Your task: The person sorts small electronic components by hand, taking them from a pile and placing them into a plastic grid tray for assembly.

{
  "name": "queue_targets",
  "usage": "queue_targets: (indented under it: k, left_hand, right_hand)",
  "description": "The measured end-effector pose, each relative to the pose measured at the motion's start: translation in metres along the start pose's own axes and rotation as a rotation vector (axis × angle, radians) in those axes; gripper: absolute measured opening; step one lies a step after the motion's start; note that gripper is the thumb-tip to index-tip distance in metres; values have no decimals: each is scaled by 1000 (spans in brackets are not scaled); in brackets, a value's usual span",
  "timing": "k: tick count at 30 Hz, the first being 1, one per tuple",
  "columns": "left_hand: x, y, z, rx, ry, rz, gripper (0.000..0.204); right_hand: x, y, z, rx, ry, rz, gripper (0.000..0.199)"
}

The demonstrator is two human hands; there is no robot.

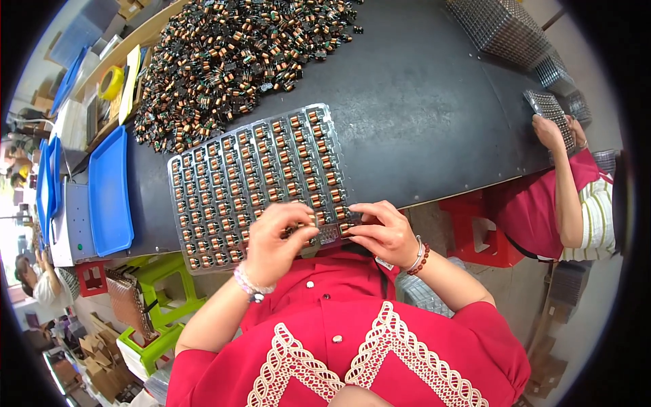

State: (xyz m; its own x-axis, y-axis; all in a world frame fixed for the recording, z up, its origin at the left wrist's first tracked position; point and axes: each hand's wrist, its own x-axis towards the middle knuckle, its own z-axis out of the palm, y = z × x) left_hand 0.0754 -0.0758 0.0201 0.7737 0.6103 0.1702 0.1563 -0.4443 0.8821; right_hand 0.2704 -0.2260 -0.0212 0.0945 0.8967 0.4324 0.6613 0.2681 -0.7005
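left hand (274, 241): pinching small coil parts; tray's 6 o'clock edge
right hand (383, 230): fingers curled on tray (203, 203) corner
coil pile (230, 54): 11 o'clock

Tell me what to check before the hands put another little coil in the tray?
1. Tray lies flat on the dark table: ok.
2. Empty pockets left by the near edge, under the hands: ok, a few show.
3. Left hand holds a coil: cannot tell, fingers curl over it.
4. Right hand rests on the tray's near corner, steadying it: ok.
5. Loose coil pile within reach past the tray: ok.
6. Filled rows sit neat: ok.
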Motion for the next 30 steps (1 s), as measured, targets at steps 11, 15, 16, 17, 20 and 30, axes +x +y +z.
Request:
queue_targets:
  k: [11,15,16,17,20,30]
  left_hand:
    - [-22,-13,35,293,86,250,21]
    - [-23,-10,37,323,68,275,20]
    - [-23,-10,38,339,76,267,20]
    - [-24,-11,38,339,76,269,20]
    - [-26,-14,40,278,128,273,19]
    - [-24,4,25,607,-23,340,21]
  right_hand:
    - [-8,-1,9,44,96,67,14]
    - [-11,0,10,46,102,76,13]
    - [-11,0,10,46,103,76,13]
    - [-11,-1,10,47,105,77,13]
    - [-11,0,10,50,106,73,13]
    - [-8,1,11,52,97,66,14]
